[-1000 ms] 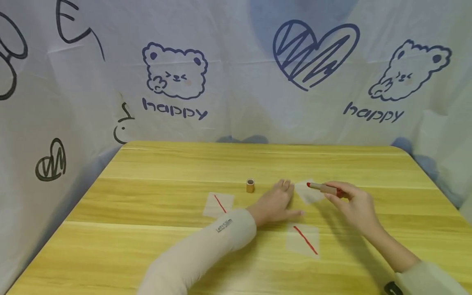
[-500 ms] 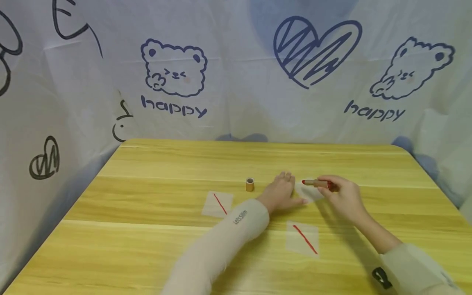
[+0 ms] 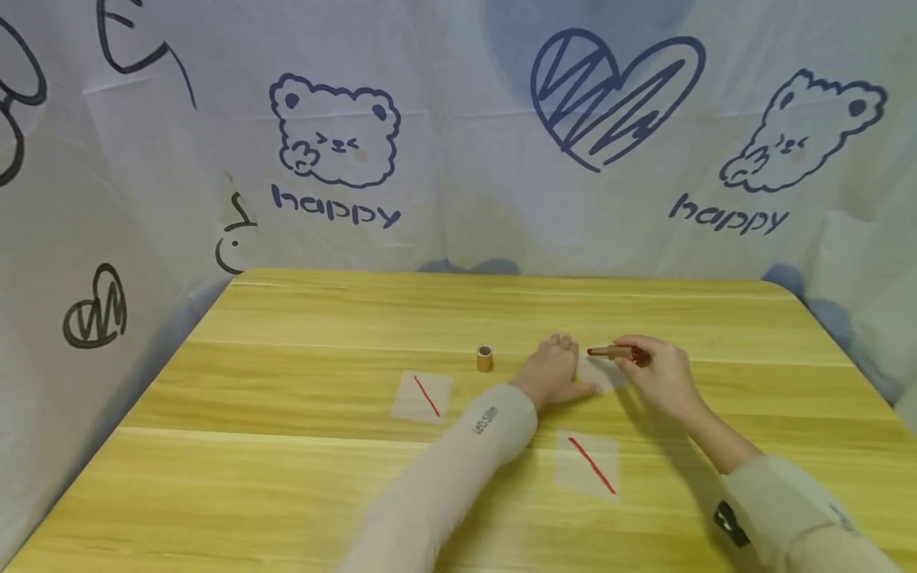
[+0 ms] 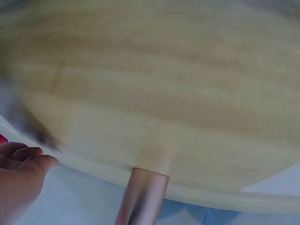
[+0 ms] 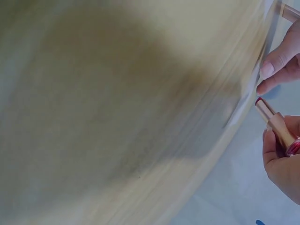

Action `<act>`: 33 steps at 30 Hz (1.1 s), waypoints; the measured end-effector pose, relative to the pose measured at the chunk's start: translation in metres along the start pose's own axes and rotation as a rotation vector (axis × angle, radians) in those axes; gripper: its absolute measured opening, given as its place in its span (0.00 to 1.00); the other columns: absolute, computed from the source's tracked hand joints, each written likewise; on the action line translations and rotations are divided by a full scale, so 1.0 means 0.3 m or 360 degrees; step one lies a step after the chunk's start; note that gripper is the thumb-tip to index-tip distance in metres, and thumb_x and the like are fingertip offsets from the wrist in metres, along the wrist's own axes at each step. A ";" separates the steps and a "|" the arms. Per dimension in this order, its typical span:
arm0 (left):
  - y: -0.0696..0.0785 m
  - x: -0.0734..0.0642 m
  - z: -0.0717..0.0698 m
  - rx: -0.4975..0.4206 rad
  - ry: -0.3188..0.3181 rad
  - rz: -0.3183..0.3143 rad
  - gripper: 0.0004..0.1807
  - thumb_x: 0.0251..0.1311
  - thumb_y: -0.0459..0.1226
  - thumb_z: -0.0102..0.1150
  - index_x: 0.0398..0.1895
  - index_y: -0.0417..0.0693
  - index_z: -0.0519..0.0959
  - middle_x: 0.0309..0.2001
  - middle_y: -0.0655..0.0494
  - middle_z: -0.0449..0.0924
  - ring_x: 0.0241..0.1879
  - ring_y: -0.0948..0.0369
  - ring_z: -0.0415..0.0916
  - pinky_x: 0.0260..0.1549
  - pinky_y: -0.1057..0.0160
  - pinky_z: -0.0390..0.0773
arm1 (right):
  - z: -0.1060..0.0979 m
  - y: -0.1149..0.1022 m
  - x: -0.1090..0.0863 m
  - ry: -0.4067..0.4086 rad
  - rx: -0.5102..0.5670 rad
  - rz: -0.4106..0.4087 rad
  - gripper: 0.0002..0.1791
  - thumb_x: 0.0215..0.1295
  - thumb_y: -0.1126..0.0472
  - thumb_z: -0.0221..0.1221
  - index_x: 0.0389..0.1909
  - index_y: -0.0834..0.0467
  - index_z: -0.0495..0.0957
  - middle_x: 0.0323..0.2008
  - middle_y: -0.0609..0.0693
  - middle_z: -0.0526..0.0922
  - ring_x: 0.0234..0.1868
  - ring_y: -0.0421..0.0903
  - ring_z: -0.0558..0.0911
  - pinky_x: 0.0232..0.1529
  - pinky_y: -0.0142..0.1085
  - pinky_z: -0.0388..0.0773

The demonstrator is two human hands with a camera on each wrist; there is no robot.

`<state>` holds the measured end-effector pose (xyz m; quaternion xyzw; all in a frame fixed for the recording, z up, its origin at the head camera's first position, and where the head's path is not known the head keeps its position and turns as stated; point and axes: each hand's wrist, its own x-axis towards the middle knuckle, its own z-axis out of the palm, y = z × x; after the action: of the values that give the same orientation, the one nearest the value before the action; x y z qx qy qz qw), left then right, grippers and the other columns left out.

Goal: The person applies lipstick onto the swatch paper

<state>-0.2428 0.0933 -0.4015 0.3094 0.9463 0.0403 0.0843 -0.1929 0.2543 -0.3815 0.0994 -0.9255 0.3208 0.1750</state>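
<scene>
My right hand [image 3: 662, 378] pinches an uncapped lipstick [image 3: 616, 352] by its base, red tip pointing left. The tip is over a small translucent square of paper [image 3: 600, 374]; I cannot tell whether it touches. On that paper's left edge rests my left hand [image 3: 550, 376], fingers extended and thumb spread along the near side. Both hands partly cover the sheet. In the right wrist view, the lipstick [image 5: 277, 125] is close to the left fingertips. Left of the left hand, the lipstick cap [image 3: 484, 360] stands upright, its hollow end up.
Two more translucent squares lie on the wooden table [image 3: 251, 493], each with a red diagonal line: the left square [image 3: 404, 406] by the left forearm, the near square [image 3: 573, 469] between the arms. A patterned cloth [image 3: 458, 199] hangs behind the table.
My right hand has moved left and brought the lipstick tip over the far paper square. My left hand has shifted slightly right. The left square's red line is now fully uncovered by the sleeve.
</scene>
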 end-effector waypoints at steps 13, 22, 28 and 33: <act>-0.001 0.000 0.013 0.0056 -0.0051 -0.0043 0.46 0.60 0.65 0.41 0.70 0.40 0.54 0.72 0.49 0.51 0.72 0.55 0.47 0.70 0.64 0.49 | 0.013 0.020 0.010 -0.0065 -0.0023 0.0038 0.13 0.56 0.72 0.61 0.43 0.72 0.78 0.31 0.65 0.81 0.31 0.55 0.80 0.29 0.35 0.77; 0.003 0.006 0.021 0.0048 -0.0069 -0.0075 0.46 0.60 0.65 0.41 0.71 0.42 0.53 0.73 0.51 0.49 0.73 0.56 0.46 0.70 0.64 0.49 | 0.020 0.019 0.014 -0.0090 -0.0022 0.0017 0.13 0.57 0.72 0.60 0.43 0.73 0.77 0.30 0.66 0.81 0.30 0.53 0.79 0.27 0.34 0.75; 0.009 0.000 0.008 0.0049 -0.0090 -0.0096 0.46 0.60 0.65 0.42 0.71 0.42 0.53 0.73 0.52 0.49 0.73 0.57 0.46 0.70 0.66 0.50 | 0.027 0.016 0.019 -0.0089 -0.0026 -0.0022 0.12 0.56 0.73 0.61 0.41 0.74 0.77 0.30 0.67 0.80 0.29 0.55 0.80 0.28 0.42 0.78; 0.011 0.001 0.004 0.0065 -0.0107 -0.0098 0.45 0.60 0.65 0.41 0.71 0.43 0.54 0.73 0.52 0.49 0.73 0.57 0.46 0.70 0.66 0.50 | 0.029 0.015 0.023 -0.0095 -0.0035 -0.0036 0.12 0.55 0.75 0.60 0.41 0.74 0.77 0.30 0.67 0.80 0.29 0.56 0.80 0.29 0.43 0.79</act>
<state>-0.2410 0.0961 -0.4023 0.2830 0.9526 0.0078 0.1109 -0.2028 0.2517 -0.3877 0.1177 -0.9326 0.3056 0.1520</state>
